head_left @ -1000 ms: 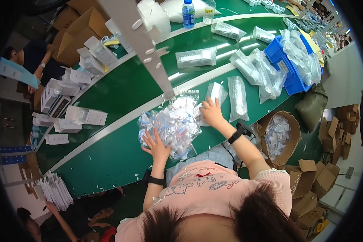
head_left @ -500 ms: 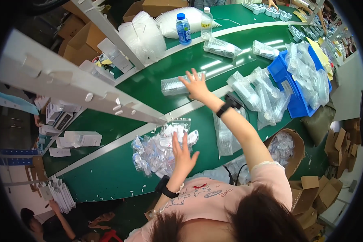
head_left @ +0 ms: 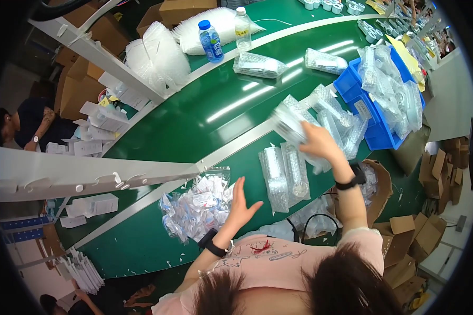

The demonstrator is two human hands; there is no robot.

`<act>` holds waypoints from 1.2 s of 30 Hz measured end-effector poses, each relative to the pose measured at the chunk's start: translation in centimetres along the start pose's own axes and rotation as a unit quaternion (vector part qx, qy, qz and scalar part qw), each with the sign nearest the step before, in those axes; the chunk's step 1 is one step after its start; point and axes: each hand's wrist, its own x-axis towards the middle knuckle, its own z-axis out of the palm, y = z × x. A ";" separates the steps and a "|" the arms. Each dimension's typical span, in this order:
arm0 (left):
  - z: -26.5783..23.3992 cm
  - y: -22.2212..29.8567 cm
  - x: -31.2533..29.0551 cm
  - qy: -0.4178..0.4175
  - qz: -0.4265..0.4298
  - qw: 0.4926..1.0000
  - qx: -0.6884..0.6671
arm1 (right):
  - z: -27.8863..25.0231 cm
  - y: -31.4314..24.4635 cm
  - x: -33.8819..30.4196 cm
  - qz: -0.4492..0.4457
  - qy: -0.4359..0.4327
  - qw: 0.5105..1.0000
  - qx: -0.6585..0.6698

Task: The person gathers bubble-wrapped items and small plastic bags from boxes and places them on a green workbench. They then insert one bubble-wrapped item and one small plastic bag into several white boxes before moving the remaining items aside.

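Observation:
My right hand [head_left: 320,142] is closed on one end of a bubble-wrap pouch [head_left: 287,124], which is blurred by motion. It is over the green table, beside several other bubble-wrapped packages [head_left: 333,116]. Two more bubble-wrap pouches [head_left: 283,176] lie side by side on the table between my hands. My left hand [head_left: 239,209] has its fingers apart and holds nothing. It is at the right edge of a heap of small clear plastic bags [head_left: 197,207] with white and blue contents.
A blue bin [head_left: 363,123] full of bubble-wrapped packages stands at the right. Two pouches [head_left: 260,65] lie on the green belt [head_left: 194,118] ahead, beyond a pale rail. Two bottles [head_left: 211,44] stand behind it. A metal post [head_left: 105,170] slants in from the left.
My right hand has moved from the belt back to the right, bringing the bubble-wrap pouch off it. My left hand stays near the small bags. The view has shifted, and a person shows at the left.

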 end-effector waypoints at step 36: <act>7.7 -0.2 7.0 0.006 0.002 0.978 -0.207 | -1.0 6.7 8.2 -0.070 0.128 0.989 0.005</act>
